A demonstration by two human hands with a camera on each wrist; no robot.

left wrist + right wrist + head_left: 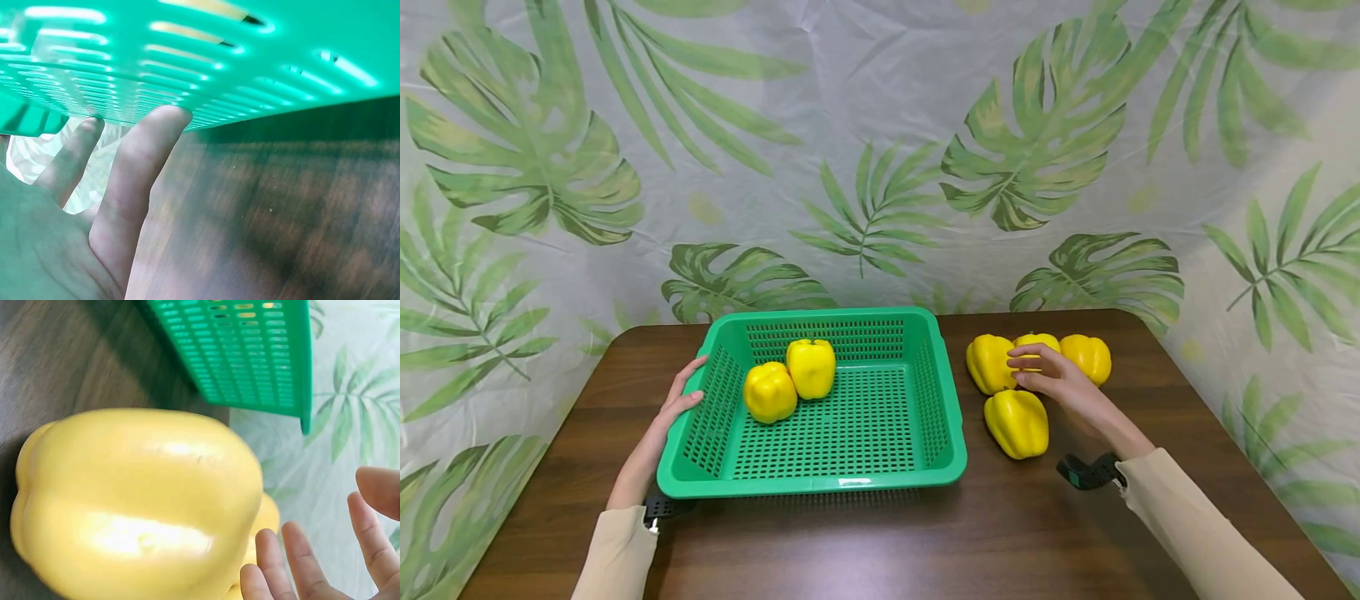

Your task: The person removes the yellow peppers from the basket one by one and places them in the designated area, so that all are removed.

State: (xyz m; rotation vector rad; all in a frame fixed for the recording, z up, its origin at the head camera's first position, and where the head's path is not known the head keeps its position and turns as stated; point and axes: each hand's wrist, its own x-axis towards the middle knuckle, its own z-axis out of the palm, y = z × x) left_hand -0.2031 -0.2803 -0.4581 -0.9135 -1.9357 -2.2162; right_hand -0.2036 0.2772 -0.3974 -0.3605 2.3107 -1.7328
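A green plastic basket (812, 485) stands on the table with two yellow bell peppers inside, one (771, 392) at the left and one (811, 368) just behind it. At the basket's left rim is my left hand (664, 418); the left wrist view shows its extended fingers (128, 175) against the slotted wall. My right hand (1063, 385) hovers over the peppers on the right, fingers spread and holding nothing. Nearest me there lies one bell pepper (1018, 424), large in the right wrist view. Behind it are bell peppers at left (989, 364) and right (1086, 358), with another (1037, 341) partly hidden between them.
The dark wooden table (880, 550) ends at a cloth backdrop (880, 167) printed with green leaves. Black bands circle both wrists, the right one (1086, 472) hanging loosely. The basket's right wall faces the pepper group across a narrow strip of wood.
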